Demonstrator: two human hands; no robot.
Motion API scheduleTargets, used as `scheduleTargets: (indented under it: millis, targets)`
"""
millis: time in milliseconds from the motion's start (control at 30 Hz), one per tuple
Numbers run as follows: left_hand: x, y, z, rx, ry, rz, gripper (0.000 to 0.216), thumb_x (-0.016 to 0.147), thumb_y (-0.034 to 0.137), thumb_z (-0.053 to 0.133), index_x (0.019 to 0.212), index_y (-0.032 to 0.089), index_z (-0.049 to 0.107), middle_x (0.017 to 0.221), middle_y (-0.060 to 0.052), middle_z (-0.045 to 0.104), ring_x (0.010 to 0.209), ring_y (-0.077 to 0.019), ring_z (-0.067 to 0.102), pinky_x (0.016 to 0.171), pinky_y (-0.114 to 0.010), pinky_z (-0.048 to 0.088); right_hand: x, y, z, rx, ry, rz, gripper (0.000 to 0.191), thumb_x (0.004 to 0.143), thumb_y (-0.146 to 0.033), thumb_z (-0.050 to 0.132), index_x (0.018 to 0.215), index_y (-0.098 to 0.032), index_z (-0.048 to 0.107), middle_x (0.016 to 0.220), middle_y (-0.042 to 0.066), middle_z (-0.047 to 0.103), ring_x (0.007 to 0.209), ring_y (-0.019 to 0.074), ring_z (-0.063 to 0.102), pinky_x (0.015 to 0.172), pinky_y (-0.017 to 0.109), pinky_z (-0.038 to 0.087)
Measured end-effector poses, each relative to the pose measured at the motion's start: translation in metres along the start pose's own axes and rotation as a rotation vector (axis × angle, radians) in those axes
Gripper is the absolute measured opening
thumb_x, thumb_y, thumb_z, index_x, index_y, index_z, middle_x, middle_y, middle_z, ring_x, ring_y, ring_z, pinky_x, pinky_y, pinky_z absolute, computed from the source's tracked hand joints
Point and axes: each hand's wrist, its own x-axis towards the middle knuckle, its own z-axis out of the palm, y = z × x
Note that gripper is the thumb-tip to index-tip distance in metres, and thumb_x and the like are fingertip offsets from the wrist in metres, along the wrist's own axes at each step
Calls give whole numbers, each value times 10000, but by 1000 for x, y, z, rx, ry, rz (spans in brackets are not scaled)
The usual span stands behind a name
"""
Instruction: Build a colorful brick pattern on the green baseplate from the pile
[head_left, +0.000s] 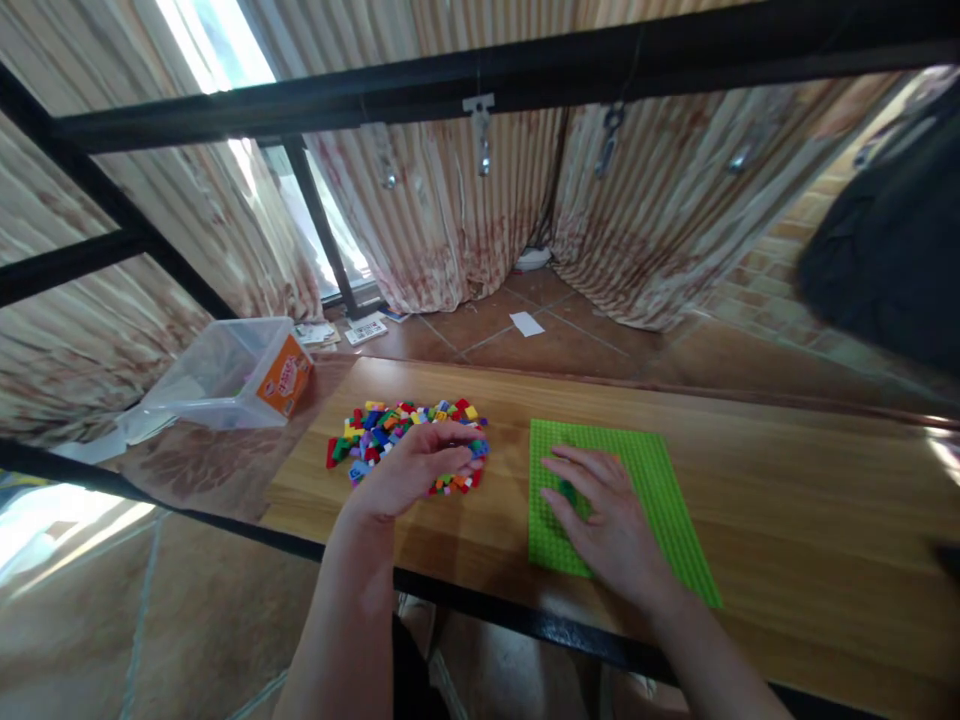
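My left hand (424, 460) is over a pile of small toy building bricks (379, 430) in mixed colours, its fingers curled in toward the thumb. A blue brick (478, 449) shows at its fingertips; whether it is pinched or lies in the pile is unclear. To the right, a bright green studded baseplate (551, 550) lies flat on the table. Over it is my right hand (600, 510), fingers spread. A dark green brick (568, 491) sits on the plate between thumb and fingers, and a bit of orange (613, 458) shows behind the knuckles, mostly hidden.
The wooden table (795, 500) has a dark front edge. Beyond its left end stands a clear plastic bin (217, 375) with an orange label. A black metal bar (525, 75) with hanging clips crosses ahead, before striped curtains (450, 220). Dark cloth (892, 230) is at right.
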Motion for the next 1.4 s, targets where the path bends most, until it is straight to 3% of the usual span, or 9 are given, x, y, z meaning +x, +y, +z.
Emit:
scheduleTargets:
  millis: [300,433,667,767,867,1000,1100,1233,1400]
  targets:
    - [27,-17,55,60,-234,14,166,768,217,670,897,131,730,762,-21,694,691,-113,598,704,-239,471,9,-24,-3,336,-13,185,225,926,-311,565,1091,-280,715,1022,54,698,972,194,657,864,371,547]
    - [25,-17,60,83,-195,35,188,754,231,708,911,127,713,795,-19,686,718,-115,590,704,-236,455,10,-20,-1,391,3,246,174,917,-297,573,945,-258,741,923,44,697,874,179,655,802,343,539]
    - [23,-20,63,142,-108,191,115,755,193,705,846,125,687,770,-17,671,702,-112,576,697,-239,442,10,-18,4,572,52,430,174,850,-357,643,883,-228,755,845,42,729,798,186,654,728,338,528]
    - [21,-16,61,141,-104,228,101,769,196,686,842,126,682,762,-20,668,699,-112,577,686,-236,444,13,-18,8,672,70,526,201,808,-391,673,835,-213,762,729,30,717,668,166,628,635,315,521]
    - [18,-12,47,92,-57,257,146,762,241,701,846,127,671,780,-27,666,694,-111,584,666,-231,454,15,-18,15,623,85,527,227,816,-409,659,844,-208,762,668,21,691,608,157,596,590,304,500]
    - [15,-11,18,-27,159,237,305,739,291,710,1000,141,665,881,-34,678,679,-103,602,638,-228,476,13,-22,34,367,39,373,194,869,-348,596,880,-224,745,833,54,732,754,197,654,716,349,517]
    - [13,-13,1,-37,249,196,290,727,302,710,968,143,684,826,-11,673,668,-96,594,656,-231,486,14,-28,51,165,-78,255,188,889,-264,545,873,-229,728,876,65,730,807,210,663,772,362,509]
    - [13,-16,-4,55,234,153,235,722,287,691,903,137,691,823,-13,684,715,-118,608,687,-249,499,22,-35,67,44,-133,227,206,886,-205,511,867,-227,714,881,66,729,835,224,662,801,378,499]
    - [14,-15,1,150,200,157,229,725,233,667,928,131,693,827,-22,689,717,-127,603,688,-253,491,31,-41,70,257,-108,333,217,903,-278,513,963,-213,711,878,48,747,744,199,668,725,346,507]
